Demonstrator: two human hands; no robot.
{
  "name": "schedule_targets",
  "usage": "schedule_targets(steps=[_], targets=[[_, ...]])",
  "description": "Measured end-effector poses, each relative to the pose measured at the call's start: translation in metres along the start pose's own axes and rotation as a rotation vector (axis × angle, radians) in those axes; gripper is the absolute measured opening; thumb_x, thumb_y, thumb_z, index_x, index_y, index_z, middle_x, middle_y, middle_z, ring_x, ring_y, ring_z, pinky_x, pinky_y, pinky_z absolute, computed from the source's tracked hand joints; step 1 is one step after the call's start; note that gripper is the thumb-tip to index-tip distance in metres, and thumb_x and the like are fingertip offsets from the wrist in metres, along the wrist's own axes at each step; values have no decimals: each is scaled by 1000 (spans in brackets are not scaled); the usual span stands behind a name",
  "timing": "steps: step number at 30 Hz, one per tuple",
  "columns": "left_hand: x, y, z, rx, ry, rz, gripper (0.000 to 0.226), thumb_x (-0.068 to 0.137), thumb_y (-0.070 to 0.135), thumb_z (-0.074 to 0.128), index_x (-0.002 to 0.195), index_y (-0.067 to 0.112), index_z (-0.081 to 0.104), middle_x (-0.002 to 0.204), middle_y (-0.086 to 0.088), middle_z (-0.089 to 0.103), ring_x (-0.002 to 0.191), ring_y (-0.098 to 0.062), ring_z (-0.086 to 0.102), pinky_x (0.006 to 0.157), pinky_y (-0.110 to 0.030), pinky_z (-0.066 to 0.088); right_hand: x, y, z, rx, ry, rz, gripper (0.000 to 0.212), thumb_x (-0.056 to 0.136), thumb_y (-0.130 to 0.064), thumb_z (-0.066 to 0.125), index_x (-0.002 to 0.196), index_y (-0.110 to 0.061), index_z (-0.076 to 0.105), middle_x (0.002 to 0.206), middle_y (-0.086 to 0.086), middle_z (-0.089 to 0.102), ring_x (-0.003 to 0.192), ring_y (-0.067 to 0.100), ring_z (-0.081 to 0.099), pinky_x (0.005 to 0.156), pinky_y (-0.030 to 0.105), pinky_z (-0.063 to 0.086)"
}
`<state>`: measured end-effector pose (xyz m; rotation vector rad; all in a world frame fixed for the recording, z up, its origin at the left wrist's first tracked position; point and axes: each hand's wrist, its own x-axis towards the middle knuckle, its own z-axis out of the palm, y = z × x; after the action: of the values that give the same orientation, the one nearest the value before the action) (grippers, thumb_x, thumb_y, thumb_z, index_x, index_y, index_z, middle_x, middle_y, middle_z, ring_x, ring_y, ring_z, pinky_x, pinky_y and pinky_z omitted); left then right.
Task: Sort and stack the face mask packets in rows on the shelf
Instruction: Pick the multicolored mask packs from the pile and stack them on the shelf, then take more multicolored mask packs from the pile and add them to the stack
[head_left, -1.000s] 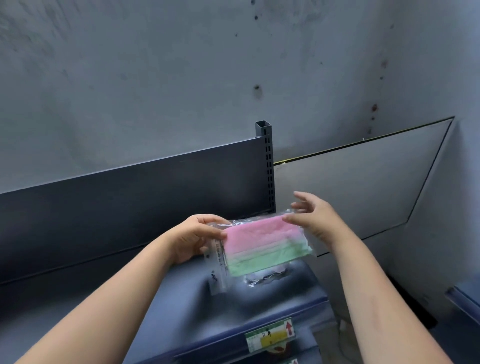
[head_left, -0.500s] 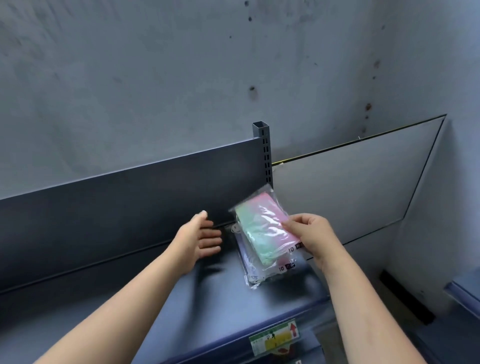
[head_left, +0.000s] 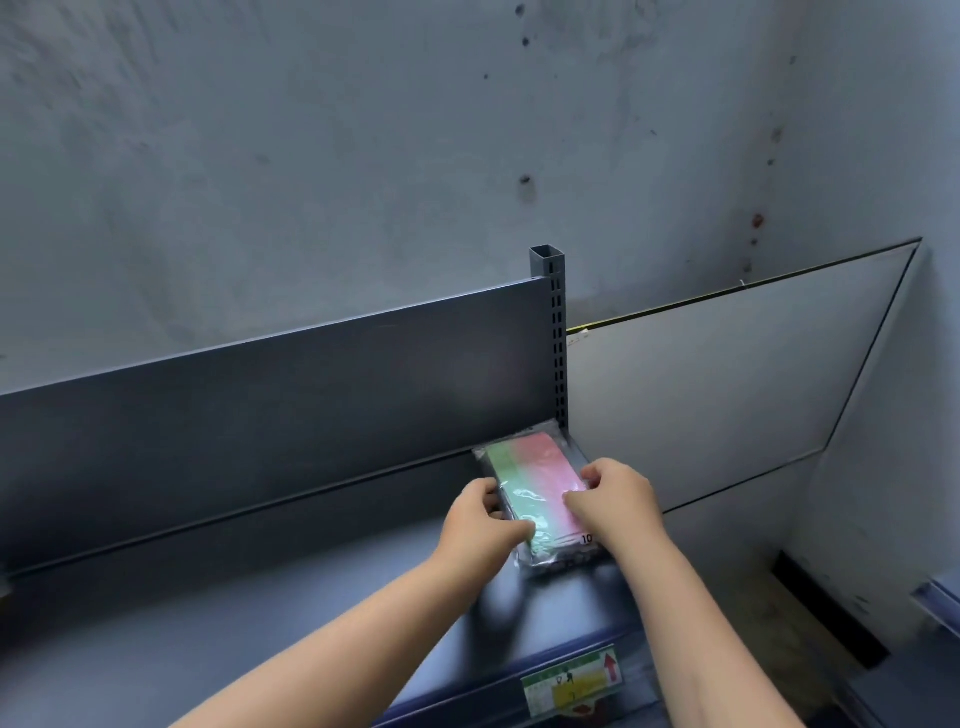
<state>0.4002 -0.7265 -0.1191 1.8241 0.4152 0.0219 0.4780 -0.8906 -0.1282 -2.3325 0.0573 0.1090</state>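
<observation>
A clear packet of pink and green face masks (head_left: 530, 475) lies on top of a small stack of packets at the far right end of the dark blue shelf (head_left: 291, 597), against the back panel and the slotted upright post (head_left: 551, 332). My left hand (head_left: 480, 525) grips the stack's left edge, thumb on top and fingers curled round its side. My right hand (head_left: 613, 499) holds the right edge with curled fingers on the top packet. The lower packets are mostly hidden under the top one.
The shelf's dark back panel (head_left: 260, 400) runs left from the post. A grey board (head_left: 717, 395) leans on the wall to the right. A yellow-green label (head_left: 571, 683) sits on the shelf's front edge. A lower ledge (head_left: 935, 603) shows at far right.
The right hand has laid the tilted packet flat onto the stack in the shelf's corner. My left hand, open half a second ago, now grips the stack's left side.
</observation>
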Motion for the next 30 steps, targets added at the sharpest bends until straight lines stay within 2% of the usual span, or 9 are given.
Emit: schedule_targets(steps=[2, 5, 7, 9, 12, 15, 20, 28, 30], targets=[[-1, -1, 2, -47, 19, 2, 50, 78, 0, 78, 120, 16, 57, 109, 3, 70, 95, -13, 72, 96, -43, 61, -3, -2, -3, -19, 14, 11, 39, 79, -25, 68, 117, -20, 70, 115, 1, 73, 108, 26, 65, 82, 31, 51], [1, 0, -2, 15, 34, 31, 57, 82, 17, 80, 134, 13, 56, 120, 5, 67, 106, -18, 70, 99, -42, 58, -15, -11, -2, -146, 66, -42, 37, 82, -33, 64, 116, -19, 67, 121, 6, 66, 112, 31, 60, 91, 39, 52], [1, 8, -17, 271, 80, 114, 55, 93, 31, 73, 141, 15, 53, 127, 10, 62, 119, -17, 62, 103, -34, 50, -29, -22, 6, -255, 168, -145, 37, 86, -39, 60, 115, -16, 65, 121, 6, 65, 116, 32, 57, 96, 42, 48], [0, 11, -41, 641, 171, 267, 60, 100, 43, 61, 152, 16, 47, 152, 3, 53, 143, -19, 47, 117, -34, 38, -42, -38, 19, -222, 237, -301, 45, 84, -43, 58, 118, -14, 67, 124, 9, 67, 123, 35, 57, 103, 47, 47], [-8, 5, -84, 968, 307, 382, 62, 104, 51, 48, 157, 20, 43, 168, 4, 37, 158, -16, 26, 128, -41, 20, -64, -70, 39, -140, 138, -496, 60, 95, -47, 51, 145, -15, 55, 153, 8, 54, 149, 30, 40, 120, 46, 35], [-31, -5, -127, 1011, 399, 357, 65, 105, 55, 41, 159, 19, 41, 169, 4, 35, 160, -17, 20, 128, -43, 17, -86, -98, 55, -136, 29, -578, 64, 103, -50, 47, 160, -21, 37, 170, -2, 31, 160, 19, 18, 127, 40, 22], [-74, -36, -187, 1052, 513, 278, 86, 94, 67, 13, 159, 18, 41, 168, 3, 37, 160, -20, 22, 127, -45, 20, -119, -134, 91, -130, -17, -606, 68, 105, -53, 42, 163, -23, 27, 172, -5, 25, 161, 16, 12, 129, 41, 16], [-105, -73, -234, 1058, 530, 154, 85, 96, 68, 16, 161, 18, 35, 171, 3, 30, 162, -20, 15, 129, -46, 16, -161, -163, 142, -186, -95, -638, 67, 106, -54, 38, 164, -23, 25, 172, -6, 24, 161, 16, 8, 130, 40, 11], [-108, -78, -243, 1054, 535, 129, 77, 101, 65, 26, 162, 19, 34, 172, 3, 28, 162, -20, 12, 130, -46, 13, -166, -170, 152, -205, -117, -658, 66, 106, -53, 39, 163, -22, 26, 172, -5, 24, 162, 17, 8, 130, 41, 10]])
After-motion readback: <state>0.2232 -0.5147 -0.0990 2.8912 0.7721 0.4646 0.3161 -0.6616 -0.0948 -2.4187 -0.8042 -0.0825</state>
